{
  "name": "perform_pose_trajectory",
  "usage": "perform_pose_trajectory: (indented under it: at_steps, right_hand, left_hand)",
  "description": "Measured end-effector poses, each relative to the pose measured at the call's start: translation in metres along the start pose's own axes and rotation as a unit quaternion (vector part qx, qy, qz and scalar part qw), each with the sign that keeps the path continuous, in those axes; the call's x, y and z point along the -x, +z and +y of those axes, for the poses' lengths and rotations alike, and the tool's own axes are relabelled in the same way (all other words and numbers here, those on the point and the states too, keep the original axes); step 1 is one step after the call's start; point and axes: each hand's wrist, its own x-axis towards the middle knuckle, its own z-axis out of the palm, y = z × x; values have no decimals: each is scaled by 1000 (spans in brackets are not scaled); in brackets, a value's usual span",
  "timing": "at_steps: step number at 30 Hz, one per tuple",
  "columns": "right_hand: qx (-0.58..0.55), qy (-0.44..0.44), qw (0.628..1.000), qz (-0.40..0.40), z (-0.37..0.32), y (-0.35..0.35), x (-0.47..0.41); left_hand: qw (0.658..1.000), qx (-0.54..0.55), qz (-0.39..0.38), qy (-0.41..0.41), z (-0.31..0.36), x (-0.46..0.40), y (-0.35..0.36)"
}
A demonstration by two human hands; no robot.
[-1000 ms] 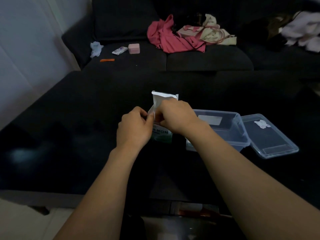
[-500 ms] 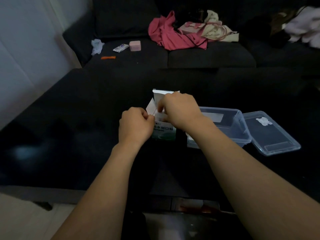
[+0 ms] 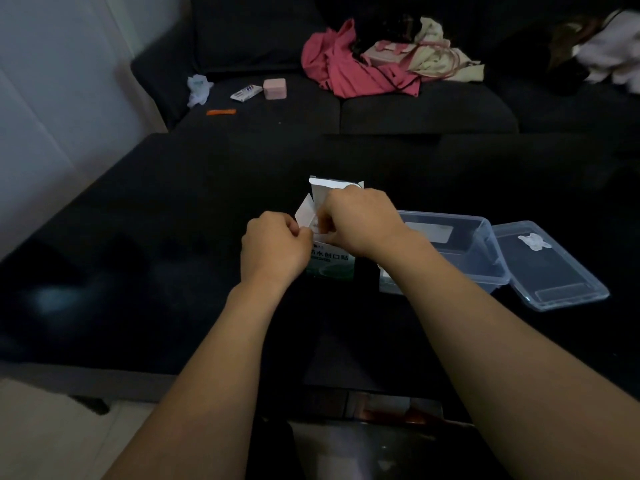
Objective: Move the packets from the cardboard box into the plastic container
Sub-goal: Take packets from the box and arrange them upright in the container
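A small white and green cardboard box stands upright on the dark table, its top flaps open. My left hand grips the box's left side, fingers curled. My right hand is curled over the open top with its fingertips inside; what they hold is hidden. Just right of the box sits the clear plastic container, open, with a white label showing through it. No packets are plainly visible.
The container's clear lid lies flat to its right. Behind the table a dark sofa carries pink and cream clothes, a pink block, a small packet and an orange strip.
My right hand has sunk from the raised top flap down into the box's opening. The left flap now stands spread open. My left hand stays on the box's side.
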Motion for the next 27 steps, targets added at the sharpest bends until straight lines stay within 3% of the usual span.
perform_pose_trajectory:
  at_steps: [5,12,15,19,21,24,25,27]
  right_hand:
    - [-32,4,999,-12,-1,-9,-3]
    - [-94,6,991,90,16,-25,1]
    - [-174,10,980,98,30,-28,3]
    - [-330,31,936,116,53,-40,11]
    - [-390,33,914,106,63,-44,18]
    - [-459,19,887,52,77,-49,30]
    - [-466,9,884,27,80,-50,33]
    - [-476,-7,879,-20,84,-50,38]
  left_hand:
    - [998,-39,52,-7,2,1,0]
    - [992,-72,102,-22,1,3,0]
    - [993,-79,85,-22,0,2,0]
    - [994,-65,91,-20,2,5,-5]
    - [989,-23,145,-3,2,6,-8]
    - [963,142,200,109,13,11,-11]
    - [955,194,174,142,18,13,-11]
    - [949,271,50,155,31,22,-7]
